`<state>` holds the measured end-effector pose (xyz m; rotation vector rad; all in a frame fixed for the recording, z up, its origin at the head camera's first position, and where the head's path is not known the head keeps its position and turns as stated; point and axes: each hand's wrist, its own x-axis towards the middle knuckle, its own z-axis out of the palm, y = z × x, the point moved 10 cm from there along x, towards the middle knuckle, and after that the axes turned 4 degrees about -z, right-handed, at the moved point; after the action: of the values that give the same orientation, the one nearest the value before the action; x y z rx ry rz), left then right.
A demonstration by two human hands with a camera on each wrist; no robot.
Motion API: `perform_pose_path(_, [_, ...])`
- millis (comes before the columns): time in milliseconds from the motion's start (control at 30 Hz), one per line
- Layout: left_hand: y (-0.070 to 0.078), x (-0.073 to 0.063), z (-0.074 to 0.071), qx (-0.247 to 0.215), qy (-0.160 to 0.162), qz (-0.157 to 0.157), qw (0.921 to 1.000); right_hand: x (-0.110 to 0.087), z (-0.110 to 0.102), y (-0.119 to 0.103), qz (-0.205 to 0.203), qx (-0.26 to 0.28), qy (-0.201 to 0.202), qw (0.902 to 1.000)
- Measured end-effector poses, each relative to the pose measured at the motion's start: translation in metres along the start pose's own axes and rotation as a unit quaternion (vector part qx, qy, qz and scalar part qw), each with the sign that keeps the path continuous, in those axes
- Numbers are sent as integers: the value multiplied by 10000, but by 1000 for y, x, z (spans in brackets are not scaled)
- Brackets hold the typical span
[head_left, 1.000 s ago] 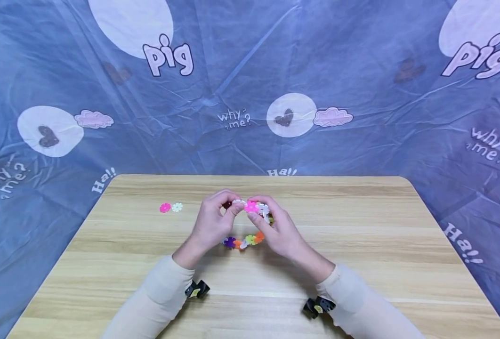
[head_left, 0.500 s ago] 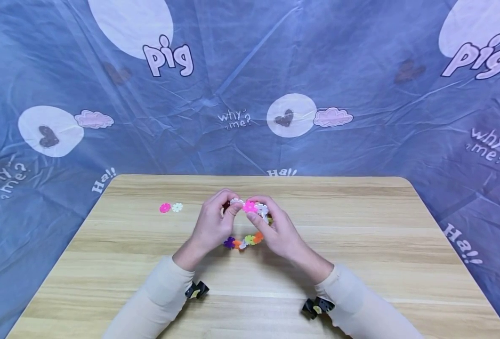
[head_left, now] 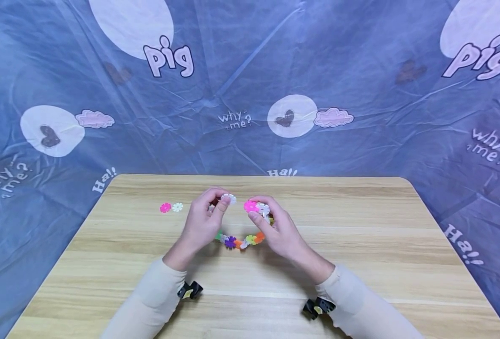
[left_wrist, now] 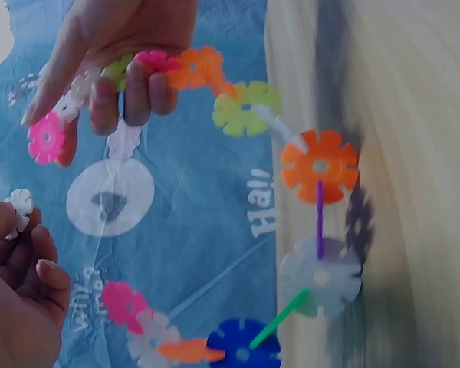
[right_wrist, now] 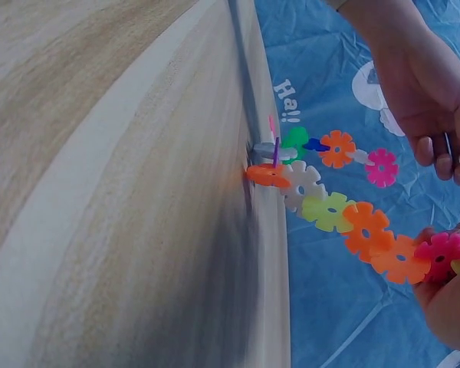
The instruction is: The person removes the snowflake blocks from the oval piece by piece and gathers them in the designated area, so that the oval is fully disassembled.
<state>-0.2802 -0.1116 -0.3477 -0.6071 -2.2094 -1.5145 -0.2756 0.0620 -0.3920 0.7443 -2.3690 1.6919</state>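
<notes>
My left hand (head_left: 201,221) pinches a white flower-shaped snowflake disc (head_left: 229,199) between thumb and fingers. With my right hand (head_left: 281,230) I grip one end of a colourful chain of interlocking snowflake discs (head_left: 230,242), tipped by a pink disc (head_left: 251,206). A gap separates that pink disc from the white one. The chain curves down in a loop beneath both hands. In the left wrist view its other end, a pink disc (left_wrist: 124,305), stands near my left fingers, apparently apart from them. The head view hides how that end meets the left hand.
On the wooden table (head_left: 339,202), a loose pink disc (head_left: 165,207) and a pale white disc (head_left: 177,207) lie side by side to the left. A blue printed cloth (head_left: 190,141) hangs behind the table's far edge. Black wrist cameras (head_left: 190,290) sit on both sleeves.
My left hand has moved left with the white disc, away from the pink disc, opening a gap between them. More of the chain's lower left part shows. The right hand has barely moved.
</notes>
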Motion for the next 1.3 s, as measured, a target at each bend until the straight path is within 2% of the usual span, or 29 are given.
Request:
perform_pose_path(133, [-1, 2, -15, -183, 219, 121, 9995, 0, 0, 0, 33, 65, -33, 10000])
perform_pose_path(233, [-6, 3, -25, -245, 364, 51, 9990, -1, 1, -1, 41, 71, -53, 10000])
perform_pose_path(400, [-23, 2, -41, -62, 644, -605, 9961, -1, 1, -2, 45, 73, -66, 9999])
perform_pose_path(500, [-34, 1, -49, 133, 814, -1071, 9908, -2, 1, -2, 57, 85, -72, 9999])
perform_pose_path(600, [-44, 2, -58, 355, 931, -1393, 9852, -2, 1, -1, 73, 100, -82, 9999])
perform_pose_path(767, [-59, 6, -68, 753, 862, -1701, 9788, -2, 1, 0, 69, 132, -93, 9998])
perform_pose_path(1000, [-87, 6, -77, 1286, 644, -2360, 9611, -2, 1, -2, 70, 143, -108, 9998])
perform_pose_path(1300, [-104, 6, -83, 1427, 470, -2547, 9553, -2, 2, -4, 46, 219, -107, 9997])
